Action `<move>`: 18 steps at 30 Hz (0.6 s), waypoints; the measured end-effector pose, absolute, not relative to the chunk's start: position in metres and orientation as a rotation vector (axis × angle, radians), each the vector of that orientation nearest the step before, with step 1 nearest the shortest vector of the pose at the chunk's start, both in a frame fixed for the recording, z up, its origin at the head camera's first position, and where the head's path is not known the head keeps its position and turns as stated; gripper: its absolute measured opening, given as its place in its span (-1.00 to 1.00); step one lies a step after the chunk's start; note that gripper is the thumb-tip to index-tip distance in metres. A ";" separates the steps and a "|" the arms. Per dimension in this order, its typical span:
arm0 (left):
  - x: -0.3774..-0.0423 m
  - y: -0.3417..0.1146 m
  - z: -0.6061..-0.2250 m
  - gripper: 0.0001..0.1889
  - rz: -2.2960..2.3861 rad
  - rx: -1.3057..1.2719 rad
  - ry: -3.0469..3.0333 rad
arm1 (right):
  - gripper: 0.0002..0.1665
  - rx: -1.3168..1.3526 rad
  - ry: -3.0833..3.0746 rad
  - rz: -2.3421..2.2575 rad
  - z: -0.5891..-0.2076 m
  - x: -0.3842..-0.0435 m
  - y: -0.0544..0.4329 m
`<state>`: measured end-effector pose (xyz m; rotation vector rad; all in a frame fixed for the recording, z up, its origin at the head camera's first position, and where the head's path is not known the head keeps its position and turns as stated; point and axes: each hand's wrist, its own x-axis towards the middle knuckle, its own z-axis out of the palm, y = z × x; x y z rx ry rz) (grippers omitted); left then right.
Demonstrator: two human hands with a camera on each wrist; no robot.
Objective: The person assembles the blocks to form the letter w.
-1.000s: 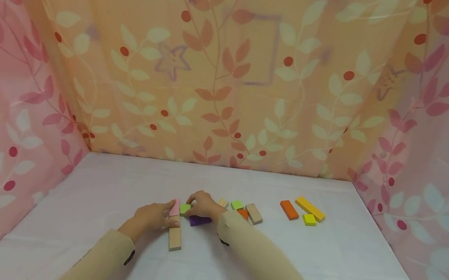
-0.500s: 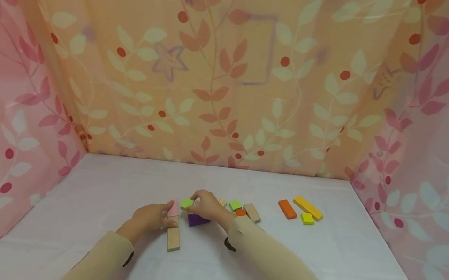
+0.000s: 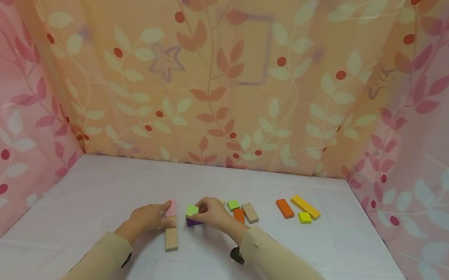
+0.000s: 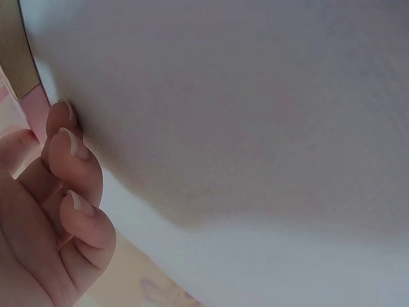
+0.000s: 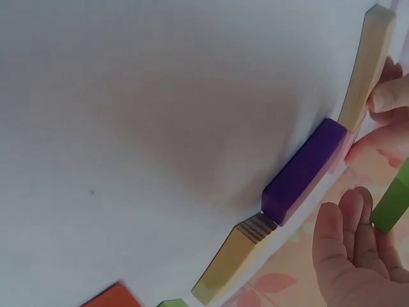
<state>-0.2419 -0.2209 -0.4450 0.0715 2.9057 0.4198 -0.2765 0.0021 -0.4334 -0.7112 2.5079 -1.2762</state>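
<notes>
My right hand [image 3: 216,213] pinches a light green block [image 3: 192,210], raised off the table in the right wrist view. In the head view that block overlaps a purple block [image 3: 194,223] lying on the table. My left hand [image 3: 148,217] is at a row of flat blocks, its index finger on the pink block [image 3: 172,208] and its thumb by the wooden block [image 3: 170,221] behind a longer wooden block [image 3: 170,239]. The left wrist view shows its other fingers curled beside the pink end. A ridged wooden block [image 5: 233,259] lies by the purple one.
Right of my right hand lie another green block [image 3: 233,205], an orange-red block [image 3: 238,215] and a wooden block [image 3: 250,212]. Farther right are an orange block [image 3: 285,208], a long yellow block [image 3: 305,207] and a small yellow block [image 3: 305,218]. Patterned cloth [image 3: 211,110] hangs behind the white table.
My right hand has carried the green block rightward, away from the pink block's side to over the purple block. My left hand has stayed at the row.
</notes>
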 end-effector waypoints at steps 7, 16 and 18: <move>-0.242 -0.223 -0.446 -0.10 0.433 0.067 2.903 | -0.73 -0.570 2.435 -1.375 -0.433 -0.265 0.003; -0.242 -0.220 -0.445 -0.11 0.428 0.062 2.893 | -0.61 -0.510 2.297 -1.472 -0.434 -0.259 0.011; -0.242 -0.221 -0.445 -0.10 0.427 0.062 2.891 | -0.57 -0.510 2.244 -1.495 -0.435 -0.258 0.013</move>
